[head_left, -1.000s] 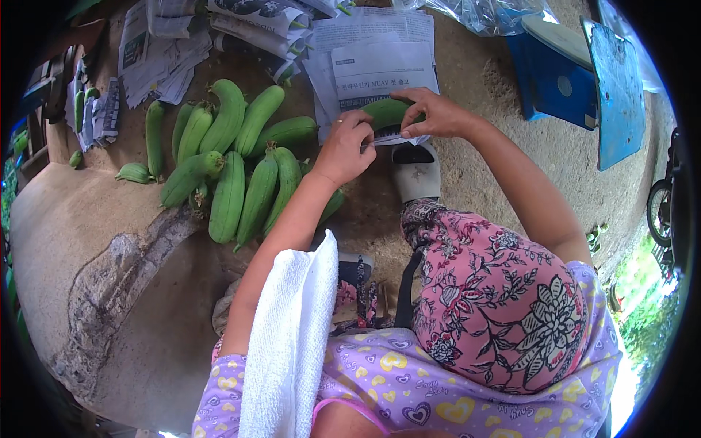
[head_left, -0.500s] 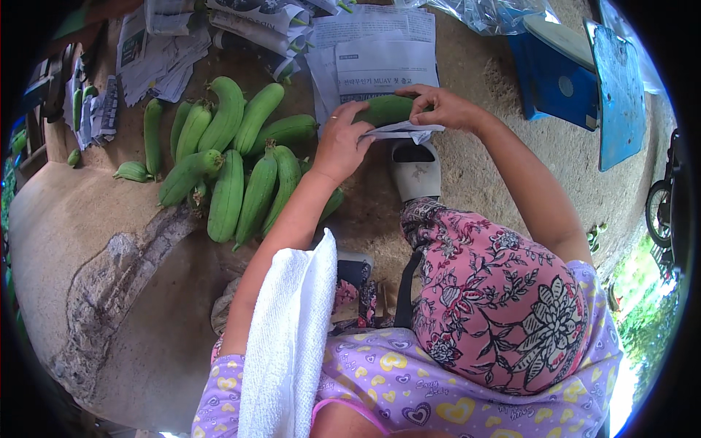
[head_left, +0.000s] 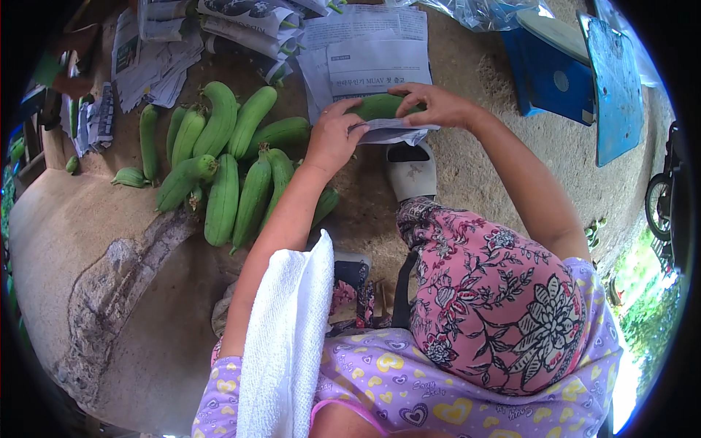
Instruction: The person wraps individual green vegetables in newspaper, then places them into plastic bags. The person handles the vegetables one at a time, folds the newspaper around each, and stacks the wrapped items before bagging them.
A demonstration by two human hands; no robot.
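A long green gourd (head_left: 378, 106) lies across the lower part of a stack of printed newspaper sheets (head_left: 376, 62), with the near edge of a sheet folded up (head_left: 391, 131) along it. My left hand (head_left: 334, 131) has its curled fingers on that folded paper and the gourd's left end. My right hand (head_left: 431, 106) is bent over the gourd's right end, fingers closed on the gourd and paper. Just left of my hands lies a pile of several green ridged gourds (head_left: 248, 124). Below the paper is a pale shoe (head_left: 411, 175) on my foot.
Paper-wrapped gourds (head_left: 244, 29) and loose paper pieces (head_left: 153, 69) lie at the back left, near another person's hand (head_left: 73, 84). A blue scale (head_left: 555, 80) and upright blue board (head_left: 617, 91) stand at right, plastic bags (head_left: 482, 14) at top. A wheel (head_left: 657, 208) shows at far right.
The near edge of the paper has been lifted and folded up against the gourd, both hands shifting slightly. At top left, another person's hand has come further into view.
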